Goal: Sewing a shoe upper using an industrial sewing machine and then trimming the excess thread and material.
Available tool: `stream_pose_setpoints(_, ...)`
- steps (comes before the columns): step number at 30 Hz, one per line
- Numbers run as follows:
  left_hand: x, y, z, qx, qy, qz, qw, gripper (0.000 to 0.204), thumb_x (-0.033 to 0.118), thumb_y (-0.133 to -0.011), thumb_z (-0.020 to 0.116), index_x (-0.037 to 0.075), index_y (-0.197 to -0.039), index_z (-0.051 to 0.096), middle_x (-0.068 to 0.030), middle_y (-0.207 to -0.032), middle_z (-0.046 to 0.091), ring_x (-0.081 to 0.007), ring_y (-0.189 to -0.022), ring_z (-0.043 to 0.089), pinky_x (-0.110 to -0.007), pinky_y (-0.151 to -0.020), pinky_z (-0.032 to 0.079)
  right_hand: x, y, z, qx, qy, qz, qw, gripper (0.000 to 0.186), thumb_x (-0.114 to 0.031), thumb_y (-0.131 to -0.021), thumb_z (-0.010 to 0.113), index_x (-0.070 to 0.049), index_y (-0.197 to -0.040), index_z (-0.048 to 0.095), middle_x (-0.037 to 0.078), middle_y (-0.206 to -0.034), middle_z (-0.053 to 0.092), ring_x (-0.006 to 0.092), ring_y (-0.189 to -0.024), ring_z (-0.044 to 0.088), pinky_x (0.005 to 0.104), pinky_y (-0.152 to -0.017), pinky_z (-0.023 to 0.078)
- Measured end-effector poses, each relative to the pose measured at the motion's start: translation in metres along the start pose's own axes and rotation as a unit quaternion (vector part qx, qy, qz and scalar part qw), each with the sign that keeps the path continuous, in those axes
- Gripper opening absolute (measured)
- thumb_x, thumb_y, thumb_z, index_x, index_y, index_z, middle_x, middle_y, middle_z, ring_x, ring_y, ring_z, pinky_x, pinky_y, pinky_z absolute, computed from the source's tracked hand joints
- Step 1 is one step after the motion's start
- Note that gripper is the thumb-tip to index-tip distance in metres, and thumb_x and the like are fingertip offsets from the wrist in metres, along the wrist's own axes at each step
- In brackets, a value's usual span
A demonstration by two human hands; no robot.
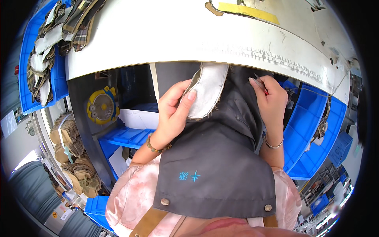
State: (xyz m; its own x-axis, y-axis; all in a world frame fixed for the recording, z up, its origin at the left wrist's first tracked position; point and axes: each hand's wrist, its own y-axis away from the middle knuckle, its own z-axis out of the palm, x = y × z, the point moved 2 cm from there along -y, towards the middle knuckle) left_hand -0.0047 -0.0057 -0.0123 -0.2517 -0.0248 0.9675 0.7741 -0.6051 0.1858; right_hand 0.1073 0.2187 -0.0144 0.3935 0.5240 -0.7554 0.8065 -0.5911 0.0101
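My left hand grips a curved fabric piece, white on its face with a darker, fraying edge, held upright over my dark grey apron just below the table edge. My thumb lies on the white face. Off to the right, my right hand is closed around a small pointed metal tool, which looks like thread snips, though its shape is partly hidden by my fingers. The tool is apart from the fabric.
A white table with a printed ruler crosses the top. Plaid strips overhang a blue bin at left, above bundled tan pieces. Blue bins stand right, a blue tray under the table. A machine bed sits top right.
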Motion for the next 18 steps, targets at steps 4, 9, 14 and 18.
stream_pose_setpoints(4, 0.004, 0.007, -0.004, 0.029, -0.196, 0.130, 0.972, 0.027, 0.010, -0.099, 0.059, -0.007, -0.119, 0.062, -0.0052, -0.094, 0.065, -0.0107, -0.081, 0.056, -0.022, -0.075, 0.044, -0.015, 0.008, 0.004, 0.001, -0.091, -0.028, 0.995, 0.019, -0.017, -0.089, 0.072, -0.003, -0.097, 0.062, 0.005, -0.071, 0.057, 0.0119, -0.061, 0.051, 0.0256, -0.058, 0.041)
stream_pose_setpoints(9, 0.009, 0.010, -0.001, 0.041, -0.316, 0.253, 0.913, 0.023, -0.003, -0.089, 0.065, -0.008, -0.112, 0.063, -0.0076, -0.069, 0.047, -0.0162, -0.058, 0.043, -0.029, -0.052, 0.036, -0.022, 0.017, 0.004, -0.187, -0.256, -0.005, 0.948, 0.018, -0.017, -0.092, 0.068, -0.003, -0.098, 0.059, 0.007, -0.073, 0.060, 0.0149, -0.061, 0.054, 0.0260, -0.059, 0.042)
stream_pose_setpoints(14, 0.009, 0.009, 0.001, 0.048, -0.326, 0.264, 0.906, 0.023, -0.005, -0.088, 0.065, -0.008, -0.111, 0.063, -0.0083, -0.069, 0.046, -0.0180, -0.057, 0.042, -0.030, -0.051, 0.035, -0.035, 0.019, 0.010, -0.240, -0.174, -0.029, 0.955, 0.018, -0.019, -0.089, 0.071, -0.005, -0.088, 0.061, 0.006, -0.069, 0.060, 0.0167, -0.056, 0.055, 0.0274, -0.056, 0.043)
stream_pose_setpoints(18, 0.009, 0.009, 0.001, 0.046, -0.324, 0.268, 0.906, 0.023, -0.005, -0.087, 0.065, -0.008, -0.110, 0.063, -0.0092, -0.069, 0.048, -0.0196, -0.058, 0.044, -0.030, -0.051, 0.036, -0.037, 0.023, 0.017, -0.192, -0.114, -0.079, 0.971, 0.017, -0.020, -0.087, 0.072, -0.006, -0.086, 0.061, 0.006, -0.070, 0.062, 0.0202, -0.056, 0.060, 0.0292, -0.054, 0.044)
